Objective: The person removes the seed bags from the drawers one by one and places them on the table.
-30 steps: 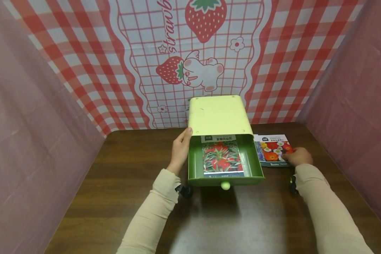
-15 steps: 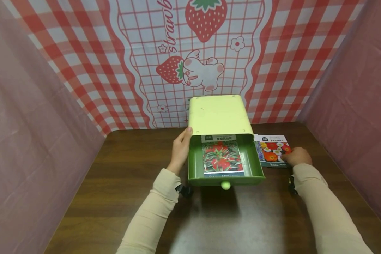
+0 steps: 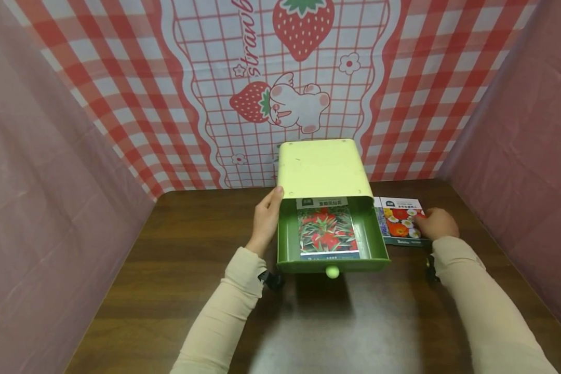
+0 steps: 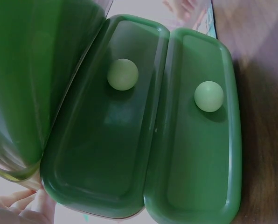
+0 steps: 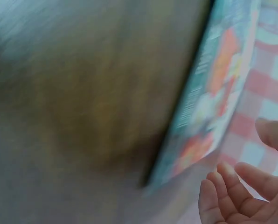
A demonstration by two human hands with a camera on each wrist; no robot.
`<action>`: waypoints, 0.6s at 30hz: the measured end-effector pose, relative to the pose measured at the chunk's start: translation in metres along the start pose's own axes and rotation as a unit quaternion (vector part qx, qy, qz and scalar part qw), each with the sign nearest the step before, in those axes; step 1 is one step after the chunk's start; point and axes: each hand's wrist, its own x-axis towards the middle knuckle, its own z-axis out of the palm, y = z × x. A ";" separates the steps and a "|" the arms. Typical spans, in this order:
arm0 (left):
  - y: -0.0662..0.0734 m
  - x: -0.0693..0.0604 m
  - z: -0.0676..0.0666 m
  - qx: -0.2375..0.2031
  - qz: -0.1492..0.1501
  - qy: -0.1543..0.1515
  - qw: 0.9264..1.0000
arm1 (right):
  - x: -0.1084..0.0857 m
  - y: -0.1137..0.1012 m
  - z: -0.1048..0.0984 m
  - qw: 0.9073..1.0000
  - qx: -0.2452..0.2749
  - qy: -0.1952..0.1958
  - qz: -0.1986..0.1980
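Note:
A pale yellow-green drawer cabinet point(image 3: 324, 169) stands on the table with its green top drawer point(image 3: 368, 236) pulled out. Inside that drawer lies a seed packet point(image 3: 327, 231) picturing red flowers. My left hand point(image 3: 264, 221) rests against the cabinet's left side, its thumb near the upper front edge. To the right of the cabinet, a seed packet with orange, red and white flowers point(image 3: 404, 221) lies over a purple-flowered one point(image 3: 381, 221), mostly hidden. At the top packet's right edge is my right hand point(image 5: 246, 186), thumb and fingers apart with nothing between them.
Two lower green drawers point(image 4: 106, 140) with round knobs point(image 4: 209, 96) are closed beneath the pulled-out one. A red checked strawberry cloth point(image 3: 205, 104) hangs behind the brown wooden table point(image 3: 187, 270). Pink cloth point(image 3: 519, 156) hangs at both sides.
My right hand has shifted slightly at the packet's right edge, its knuckles a little higher. The left hand, cabinet and drawer stay as they were.

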 end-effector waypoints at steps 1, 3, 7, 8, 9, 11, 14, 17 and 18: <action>0.000 0.000 0.000 0.000 0.000 0.001 1.000 | -0.001 -0.005 -0.002 1.000 0.010 0.006 -0.005; 0.000 0.000 0.000 0.001 -0.001 0.002 1.000 | -0.004 -0.016 -0.006 0.999 0.031 0.017 -0.020; 0.000 0.000 0.001 0.004 0.002 0.005 1.000 | -0.013 -0.044 -0.017 0.994 0.076 0.043 -0.061; 0.000 0.000 0.001 0.004 0.002 0.005 1.000 | -0.015 -0.050 -0.019 0.993 0.085 0.049 -0.072; 0.001 0.000 0.001 0.004 0.002 0.005 1.000 | -0.017 -0.056 -0.022 0.991 0.093 0.053 -0.082; 0.001 0.000 0.000 0.004 0.002 0.006 1.000 | -0.023 -0.068 -0.027 0.988 0.106 0.056 -0.100; 0.001 0.000 0.000 0.003 0.000 0.007 1.000 | -0.032 -0.085 -0.034 0.983 0.118 0.059 -0.127; 0.000 0.000 0.000 0.005 0.000 0.006 1.000 | -0.045 -0.103 -0.042 0.979 0.129 0.059 -0.149; 0.000 0.000 0.000 0.005 0.000 0.006 1.000 | -0.050 -0.109 -0.045 0.977 0.131 0.060 -0.157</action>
